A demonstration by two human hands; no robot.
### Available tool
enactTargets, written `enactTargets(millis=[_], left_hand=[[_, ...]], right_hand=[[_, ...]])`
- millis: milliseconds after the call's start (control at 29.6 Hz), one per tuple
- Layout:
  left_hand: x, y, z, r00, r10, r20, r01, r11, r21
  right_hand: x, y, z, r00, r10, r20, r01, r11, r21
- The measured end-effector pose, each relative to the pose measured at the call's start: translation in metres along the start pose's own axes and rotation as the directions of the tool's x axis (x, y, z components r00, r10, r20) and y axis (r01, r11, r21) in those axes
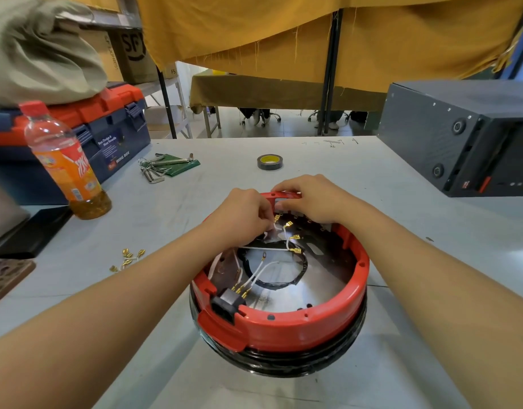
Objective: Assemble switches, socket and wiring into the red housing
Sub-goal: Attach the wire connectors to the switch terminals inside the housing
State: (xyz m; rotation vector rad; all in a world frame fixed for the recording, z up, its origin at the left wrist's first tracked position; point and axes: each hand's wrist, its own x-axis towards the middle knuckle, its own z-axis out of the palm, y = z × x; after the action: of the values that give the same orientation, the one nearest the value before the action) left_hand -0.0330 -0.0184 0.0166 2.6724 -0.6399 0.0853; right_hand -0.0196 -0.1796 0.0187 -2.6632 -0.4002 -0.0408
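The red housing (284,329) sits in the middle of the grey surface (402,364), on a black round base, and both hands work at its far rim. My left hand (242,215) has its fingers curled and pinches a white wire (279,228) with a brass spade terminal just inside the rim. My right hand (310,199) is curled over the rim beside a rectangular cutout (285,199); I cannot tell if it holds a switch there or only steadies the wall.

On the near side, the black power socket (227,302) is already seated in the wall, with brass terminals and white wires plugged into its back. Several other terminals (294,243) hang free in the housing, so I judge the wiring is about half done and the switches are still left.

Loose spare terminals (127,259) lie on the surface to the left, hex keys (160,168) and a roll of tape (269,161) farther away.
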Motion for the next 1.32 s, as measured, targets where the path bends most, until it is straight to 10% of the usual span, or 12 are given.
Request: enactTargets(millis=[642,1317], left_hand=[[0.006,0.016,0.002,0.985,0.007,0.174,0.035,0.971,-0.236],[0.002,0.011,0.014,0.992,0.104,0.073,-0.09,0.981,-0.174]], right_hand=[[-0.044,0.01,0.004,0.953,0.223,-0.205,-0.178,0.961,0.213],[-0.045,0.014,0.013,0.904,0.308,-0.298,-0.169,0.895,0.413]])
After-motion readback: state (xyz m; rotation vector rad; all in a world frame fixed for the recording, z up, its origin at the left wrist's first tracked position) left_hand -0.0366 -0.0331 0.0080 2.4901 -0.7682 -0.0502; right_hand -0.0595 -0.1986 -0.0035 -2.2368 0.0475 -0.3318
